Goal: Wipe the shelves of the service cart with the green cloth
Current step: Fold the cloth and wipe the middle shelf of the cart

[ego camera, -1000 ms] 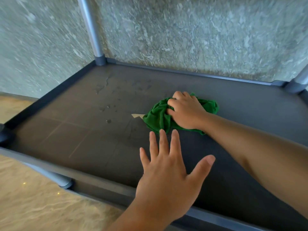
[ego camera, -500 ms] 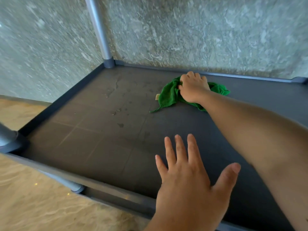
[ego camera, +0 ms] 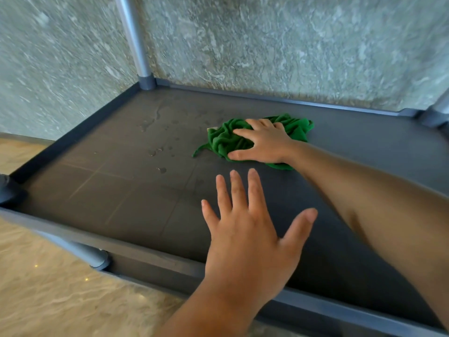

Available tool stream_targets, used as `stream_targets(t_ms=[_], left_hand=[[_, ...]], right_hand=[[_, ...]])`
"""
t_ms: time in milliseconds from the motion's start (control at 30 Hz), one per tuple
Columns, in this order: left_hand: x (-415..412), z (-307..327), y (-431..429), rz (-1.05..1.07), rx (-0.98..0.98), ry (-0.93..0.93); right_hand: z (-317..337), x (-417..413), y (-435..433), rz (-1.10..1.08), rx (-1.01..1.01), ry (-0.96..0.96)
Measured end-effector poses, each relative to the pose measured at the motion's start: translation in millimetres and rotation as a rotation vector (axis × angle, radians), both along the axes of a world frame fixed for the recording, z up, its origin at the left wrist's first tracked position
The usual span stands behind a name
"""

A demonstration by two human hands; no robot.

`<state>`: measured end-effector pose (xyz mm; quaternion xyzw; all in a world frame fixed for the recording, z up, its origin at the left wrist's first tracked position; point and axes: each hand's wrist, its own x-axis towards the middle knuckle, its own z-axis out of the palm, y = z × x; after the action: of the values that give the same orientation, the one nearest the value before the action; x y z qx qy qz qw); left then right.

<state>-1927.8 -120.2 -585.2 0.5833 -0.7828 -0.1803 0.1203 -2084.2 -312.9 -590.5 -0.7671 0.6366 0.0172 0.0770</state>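
Observation:
The service cart's dark grey shelf (ego camera: 109, 195) fills most of the view. A crumpled green cloth (ego camera: 223, 142) lies on it toward the back, right of centre. My right hand (ego camera: 264, 144) lies flat on the cloth with spread fingers and presses it onto the shelf. My left hand (ego camera: 247, 229) is open with straight fingers, over the shelf near the front rim and holding nothing. Several water drops (ego camera: 155, 152) sit on the shelf just left of the cloth.
A raised rim (ego camera: 145, 251) runs around the shelf. Metal posts stand at the back left corner (ego camera: 136, 42) and the back right corner (ego camera: 437, 113). A grey stone wall (ego camera: 291, 45) is right behind the cart. Beige floor (ego camera: 48, 288) lies to the left.
My right hand drew the cloth back from the far rim toward the middle and went from curled to flat with spread fingers. My left hand stayed open near the front.

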Motion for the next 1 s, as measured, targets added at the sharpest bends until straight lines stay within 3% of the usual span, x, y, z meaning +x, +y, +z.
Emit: stream_targets(t_ms=[333,500,667,1000], left_hand=[[-1,-4,0,0.034,-0.036,0.047],[-1,-2,3,0.042,-0.023,0.055],[-3,-1,5,0.003,-0.022,-0.019],[-1,3,-1,0.005,0.181,0.055]], right_hand=[[-7,6,105,0.288,-0.167,-0.219],[1,4,141,0.483,-0.165,-0.083],[-4,3,104,0.282,-0.228,-0.053],[-9,14,1,0.102,-0.257,-0.103]])
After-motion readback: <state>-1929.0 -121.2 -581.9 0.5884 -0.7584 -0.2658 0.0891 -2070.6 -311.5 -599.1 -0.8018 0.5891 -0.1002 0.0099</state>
